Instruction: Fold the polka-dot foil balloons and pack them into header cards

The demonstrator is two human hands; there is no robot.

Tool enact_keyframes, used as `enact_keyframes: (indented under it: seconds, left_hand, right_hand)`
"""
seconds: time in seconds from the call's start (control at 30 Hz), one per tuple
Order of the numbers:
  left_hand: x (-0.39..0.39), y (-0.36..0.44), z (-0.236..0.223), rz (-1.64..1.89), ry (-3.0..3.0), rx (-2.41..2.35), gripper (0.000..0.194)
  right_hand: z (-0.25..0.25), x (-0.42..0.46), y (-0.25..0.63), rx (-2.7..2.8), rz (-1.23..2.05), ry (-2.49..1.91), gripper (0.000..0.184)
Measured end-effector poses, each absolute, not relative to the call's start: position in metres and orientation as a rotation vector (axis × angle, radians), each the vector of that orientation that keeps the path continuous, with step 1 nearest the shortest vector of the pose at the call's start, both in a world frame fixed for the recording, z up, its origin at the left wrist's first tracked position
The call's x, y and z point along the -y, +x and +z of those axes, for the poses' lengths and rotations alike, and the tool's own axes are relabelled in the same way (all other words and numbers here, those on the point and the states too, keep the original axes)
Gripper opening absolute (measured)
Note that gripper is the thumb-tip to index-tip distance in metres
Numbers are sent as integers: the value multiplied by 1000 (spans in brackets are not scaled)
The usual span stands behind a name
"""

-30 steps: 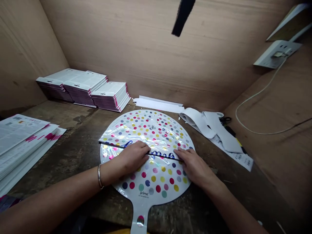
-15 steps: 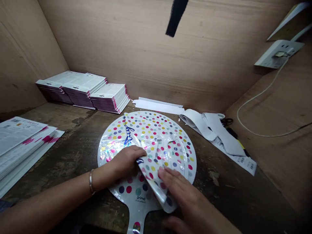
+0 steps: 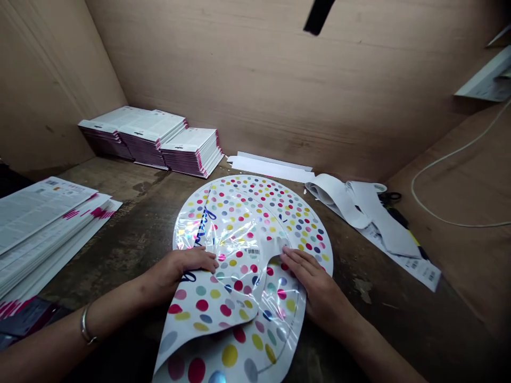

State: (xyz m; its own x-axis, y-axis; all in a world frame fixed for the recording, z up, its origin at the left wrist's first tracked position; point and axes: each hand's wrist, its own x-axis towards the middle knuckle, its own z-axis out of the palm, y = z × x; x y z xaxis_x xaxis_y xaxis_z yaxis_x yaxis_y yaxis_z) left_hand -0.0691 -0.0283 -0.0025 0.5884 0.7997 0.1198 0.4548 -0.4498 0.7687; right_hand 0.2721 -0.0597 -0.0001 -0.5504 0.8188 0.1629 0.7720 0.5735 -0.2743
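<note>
A flat, uninflated foil balloon [image 3: 239, 266] with coloured dots, blue script and a barcode lies folded before me, its lower part bent up and curling towards me. Under it shows another flat round dotted foil balloon [image 3: 295, 205]. My left hand [image 3: 181, 268] is closed on the left edge of the folded foil, its thumb side on top and the other fingers hidden. My right hand [image 3: 313, 279] rests at the right edge, fingers stretched out on the foil beside a pale grey tail [image 3: 272, 249].
Stacks of printed cards [image 3: 147, 125] stand against the back wall, with more cards [image 3: 43, 213] at left. White paper strips [image 3: 271, 167] lie behind the balloons. At right are a curled label strip [image 3: 367, 223], scissors [image 3: 391, 197] and a hanging white cable [image 3: 435, 165].
The folded foil has been turned and spread, and its loose lower part now covers the tail printed "prima". My right hand has moved up to the right edge, my left hand slightly left.
</note>
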Motion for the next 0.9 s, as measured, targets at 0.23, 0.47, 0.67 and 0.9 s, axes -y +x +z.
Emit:
enact_keyframes:
  seconds: [0.23,0.47,0.67,0.9]
  left_hand:
    - [26,-73,5,542,2160,-786,21]
    - [27,-73,5,536,2157,-794,22]
    - [27,-76,3,548,2207,-851,32]
    - [11,-77,-8,671,2105,-1513,21]
  right_hand:
    - [13,55,267,2499,-12,-1441,33]
    - [17,62,271,2641,245,-1338,59]
    - [5,51,266,2483,613,-1304,45]
    - [9,30,254,2015,827,-1668,24]
